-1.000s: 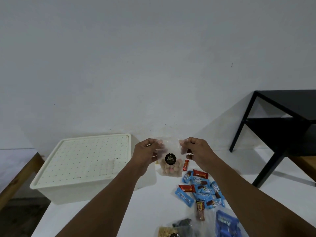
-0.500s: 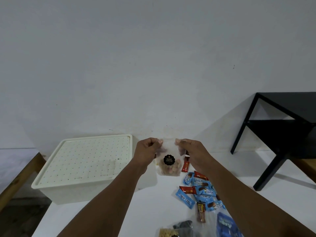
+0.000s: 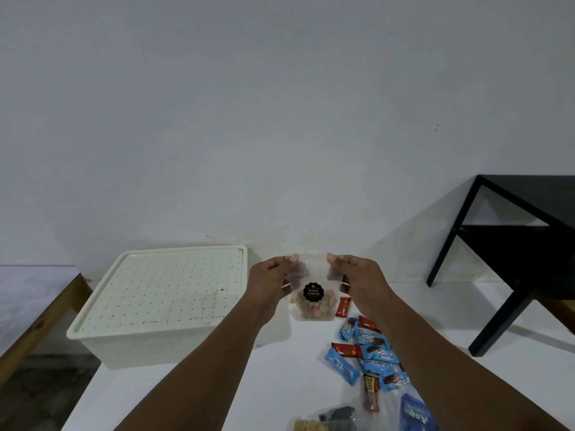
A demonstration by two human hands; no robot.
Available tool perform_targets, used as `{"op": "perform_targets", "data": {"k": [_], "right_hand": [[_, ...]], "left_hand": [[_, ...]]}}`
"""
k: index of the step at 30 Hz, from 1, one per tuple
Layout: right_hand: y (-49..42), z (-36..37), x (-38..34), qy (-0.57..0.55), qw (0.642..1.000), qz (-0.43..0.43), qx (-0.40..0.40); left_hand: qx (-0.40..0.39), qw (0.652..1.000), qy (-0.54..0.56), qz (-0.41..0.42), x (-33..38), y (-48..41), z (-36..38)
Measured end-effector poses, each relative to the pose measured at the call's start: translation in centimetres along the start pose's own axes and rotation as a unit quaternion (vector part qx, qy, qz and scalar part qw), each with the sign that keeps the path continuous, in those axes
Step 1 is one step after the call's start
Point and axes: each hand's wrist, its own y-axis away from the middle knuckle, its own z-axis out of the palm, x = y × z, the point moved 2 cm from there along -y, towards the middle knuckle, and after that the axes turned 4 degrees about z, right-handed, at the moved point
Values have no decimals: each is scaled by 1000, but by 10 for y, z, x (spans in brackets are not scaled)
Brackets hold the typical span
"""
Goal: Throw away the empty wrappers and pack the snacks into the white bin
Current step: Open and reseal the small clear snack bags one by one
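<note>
White tabletop (image 3: 217, 384), and both hands are up: left hand (image 3: 273, 281) and right hand (image 3: 357, 281) pinch a clear biscuit pouch (image 3: 312, 301) just right of the white bin (image 3: 161, 306). Lid on, snack pile (image 3: 367, 353) waiting, packing barely begun!

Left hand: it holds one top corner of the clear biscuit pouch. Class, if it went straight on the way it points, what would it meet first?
Probably the right hand, gripping the pouch's opposite corner; depth is unclear.
</note>
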Motion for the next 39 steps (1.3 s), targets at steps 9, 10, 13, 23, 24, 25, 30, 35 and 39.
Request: {"op": "perform_targets", "data": {"k": [9,10,13,23,24,25,30,35,39], "right_hand": [[-1,-8,1,43,996,-19,72],[0,-8,1,43,996,-20,69],[2,-8,2,30,999,-11,41],[-2,3,2,134,989,-62,8],[-3,3,3,149,987,-63,5],[-3,3,3,159,985,-62,1],[1,9,0,135,990,-43,-20],[2,10,-3,131,990,-52,-30],[-1,9,-8,146,987,-70,-15]], "left_hand": [[-13,1000,-11,7,-7,-2,3],[-6,1000,-20,14,-6,-2,3],[19,998,-48,40,-4,-5,3],[1,998,-62,19,-9,-4,-1],[-10,997,-75,23,-8,-2,0],[-20,995,-89,30,-6,-1,1],[-20,991,-119,63,0,-2,1],[-45,985,-150,65,0,-3,3],[-45,995,-83,29,-2,1,4]]}}
